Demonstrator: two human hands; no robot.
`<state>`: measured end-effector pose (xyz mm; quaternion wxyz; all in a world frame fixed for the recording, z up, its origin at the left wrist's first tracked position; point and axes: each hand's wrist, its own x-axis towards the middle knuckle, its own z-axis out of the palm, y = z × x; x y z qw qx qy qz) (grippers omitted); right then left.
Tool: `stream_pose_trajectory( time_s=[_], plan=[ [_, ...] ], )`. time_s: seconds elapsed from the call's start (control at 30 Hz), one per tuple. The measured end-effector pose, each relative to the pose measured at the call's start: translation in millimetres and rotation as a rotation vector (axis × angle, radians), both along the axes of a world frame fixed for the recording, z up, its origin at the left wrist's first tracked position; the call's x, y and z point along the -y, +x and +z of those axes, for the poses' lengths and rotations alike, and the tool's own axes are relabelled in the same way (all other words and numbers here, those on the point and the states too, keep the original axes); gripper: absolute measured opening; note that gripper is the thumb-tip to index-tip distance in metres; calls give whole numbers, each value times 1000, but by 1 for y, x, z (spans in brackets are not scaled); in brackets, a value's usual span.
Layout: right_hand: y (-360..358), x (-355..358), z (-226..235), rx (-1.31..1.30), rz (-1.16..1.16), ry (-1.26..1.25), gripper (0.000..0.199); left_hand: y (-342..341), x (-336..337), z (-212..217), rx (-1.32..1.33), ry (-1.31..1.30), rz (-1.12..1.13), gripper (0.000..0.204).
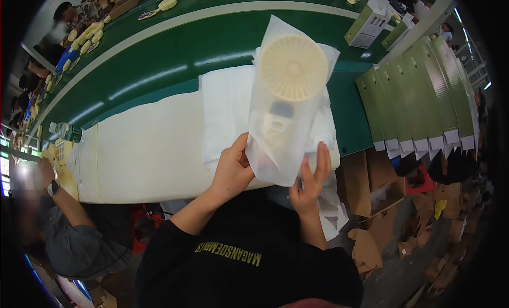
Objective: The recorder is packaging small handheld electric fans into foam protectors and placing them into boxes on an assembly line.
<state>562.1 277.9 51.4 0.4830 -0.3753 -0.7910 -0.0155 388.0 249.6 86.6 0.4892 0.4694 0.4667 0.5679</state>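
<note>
A pale yellow handheld fan [293, 67] with a round ribbed head lies inside a translucent bag [275, 158], held up above the workbench. Through the film, the fan's handle end and a grey patch show dimly. My left hand [232, 167] is closed on the bag's lower left edge, thumb and fingers pinching the film. My right hand [310, 186] is beside the lower right edge, its fingers stretched and apart, the fingertips at or touching the film. Behind the fan, a stack of white bags [227, 109] lies on the bench.
A cream padded work surface [148, 149] runs left, with a bottle [66, 131] at its end. Beyond is a green conveyor [175, 48] carrying fans. Green boxes [419, 96] stand at right above cardboard cartons [354, 183]. A co-worker's hand [46, 170] is at far left.
</note>
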Motion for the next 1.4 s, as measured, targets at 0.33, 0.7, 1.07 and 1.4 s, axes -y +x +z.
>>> stream_pose_trajectory(
  time_s=[0.33,0.7,1.07,1.4],
  plan=[
    [86,20,41,-689,197,210,68,115,-91,108,-9,957,-880,30],
    [114,20,71,-1003,58,-87,68,284,-263,200,-1131,1396,-168,72],
    [158,-82,238,-1522,169,524,43,139,-202,195,-833,1280,-95,62],
    [112,-140,107,-99,-76,-90,44,-15,-314,113,-473,495,32,63]
  ],
)
